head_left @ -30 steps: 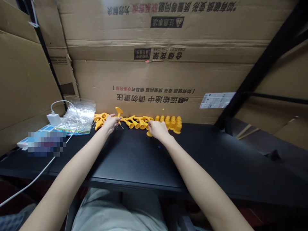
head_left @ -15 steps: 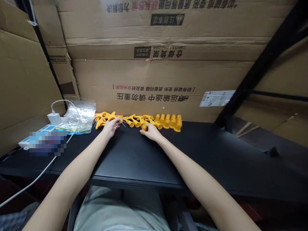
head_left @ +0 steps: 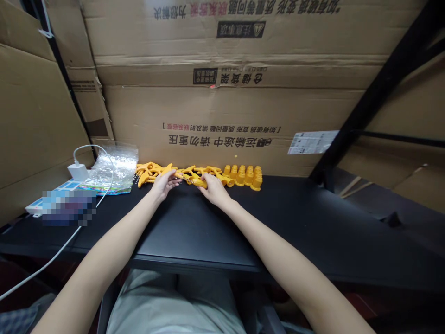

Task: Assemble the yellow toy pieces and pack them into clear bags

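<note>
My left hand (head_left: 166, 185) is closed around a yellow corkscrew handle (head_left: 168, 168). Its thin metal spiral points right, toward my other hand. Between the fingers of my right hand (head_left: 216, 190) is a yellow plastic sleeve (head_left: 200, 183), tipped sideways with its end facing the spiral. The spiral's tip is close to the sleeve; I cannot tell whether it is inside. Behind my left hand lies a pile of yellow corkscrew handles (head_left: 144, 176). Beyond my right hand, several pieces with handle and sleeve joined (head_left: 227, 180) lie in a row.
Several yellow sleeves (head_left: 249, 175) stand in rows at the right, along the cardboard wall (head_left: 215, 106). On the left are a clear plastic bag (head_left: 116, 169), a white charger (head_left: 78, 171) with its cable, and a power strip (head_left: 36, 206). All rest on a black table (head_left: 194, 232).
My right hand has moved slightly left and turned the sleeve from upright to sideways. My left hand has shifted a little right with the corkscrew handle, so the two pieces are closer together.
</note>
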### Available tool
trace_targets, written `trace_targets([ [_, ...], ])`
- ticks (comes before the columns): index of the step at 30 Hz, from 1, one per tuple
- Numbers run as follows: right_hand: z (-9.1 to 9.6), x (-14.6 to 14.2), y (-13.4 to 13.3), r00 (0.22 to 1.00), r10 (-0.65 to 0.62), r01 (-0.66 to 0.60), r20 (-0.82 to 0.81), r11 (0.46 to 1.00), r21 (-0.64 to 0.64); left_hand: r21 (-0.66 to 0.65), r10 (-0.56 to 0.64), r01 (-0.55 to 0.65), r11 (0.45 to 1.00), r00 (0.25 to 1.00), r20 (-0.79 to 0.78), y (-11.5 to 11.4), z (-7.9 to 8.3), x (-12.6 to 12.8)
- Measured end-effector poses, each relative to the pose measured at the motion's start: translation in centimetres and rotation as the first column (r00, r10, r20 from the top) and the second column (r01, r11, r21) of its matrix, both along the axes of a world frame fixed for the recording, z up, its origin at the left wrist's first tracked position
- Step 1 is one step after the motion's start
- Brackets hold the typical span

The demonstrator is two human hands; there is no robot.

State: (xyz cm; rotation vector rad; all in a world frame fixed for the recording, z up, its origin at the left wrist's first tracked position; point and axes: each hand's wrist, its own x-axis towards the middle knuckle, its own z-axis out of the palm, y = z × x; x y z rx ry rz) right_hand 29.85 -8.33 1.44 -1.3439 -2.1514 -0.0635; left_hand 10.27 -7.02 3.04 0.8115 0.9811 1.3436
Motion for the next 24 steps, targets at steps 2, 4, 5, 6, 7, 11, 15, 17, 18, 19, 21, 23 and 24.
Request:
trace_targets([
  [2,0.0,0.1,0.1,1.0,0.014,-0.014,-0.008,1.0,0.015,0.01,0.005,-0.005,1.0,1.0,-0.005,0.0,-0.1,-0.1],
  [4,0.1,0.3,0.1,1.0,0.01,-0.01,-0.007,1.0,0.004,0.026,0.012,-0.012,1.0,1.0,-0.005,0.1,-0.2,-0.2],
  [5,0.1,0.3,0.0,1.0,0.008,-0.008,-0.008,1.0,-0.004,0.03,0.016,-0.016,0.999,1.0,-0.003,0.2,-0.2,-0.2],
  [6,0.1,0.3,0.0,1.0,0.01,-0.01,-0.012,1.0,-0.01,0.031,0.02,-0.02,0.999,1.0,-0.001,0.2,-0.3,-0.3],
  [7,0.2,0.2,-0.1,1.0,0.014,-0.015,-0.018,1.0,-0.013,0.029,0.023,-0.023,0.999,1.0,0.001,0.3,-0.3,-0.3],
  [11,0.2,-0.2,-0.4,0.995,0.074,-0.073,-0.072,0.997,0.019,0.046,-0.016,0.017,0.999,1.0,-0.002,0.3,-0.5,-0.1],
  [15,-0.2,-0.2,0.0,0.975,0.169,-0.158,-0.147,0.984,0.082,0.08,-0.097,0.107,0.991,0.989,-0.114,-0.1,-0.9,0.4],
  [17,-0.5,0.0,0.4,0.964,0.196,-0.18,-0.178,0.978,0.106,0.095,-0.074,0.099,0.991,0.968,-0.238,-0.2,-1.0,0.6],
  [18,-0.7,0.2,0.6,0.96,0.203,-0.184,-0.191,0.976,0.114,0.109,-0.049,0.085,0.99,0.953,-0.298,-0.3,-1.0,0.7],
  [19,-0.8,0.4,0.8,0.957,0.208,-0.187,-0.202,0.975,0.119,0.126,-0.022,0.071,0.989,0.937,-0.349,-0.3,-1.0,0.7],
  [21,-1.0,0.7,1.1,0.952,0.216,-0.193,-0.219,0.974,0.122,0.17,0.02,0.061,0.984,0.899,-0.437,-0.2,-1.0,0.7],
  [23,-0.9,0.9,1.2,0.946,0.224,-0.198,-0.233,0.972,0.128,0.22,0.041,0.085,0.972,0.856,-0.515,-0.1,-1.1,0.6],
  [24,-0.9,1.0,1.3,0.944,0.227,-0.2,-0.239,0.971,0.133,0.243,0.045,0.108,0.964,0.835,-0.548,0.1,-1.2,0.4],
])
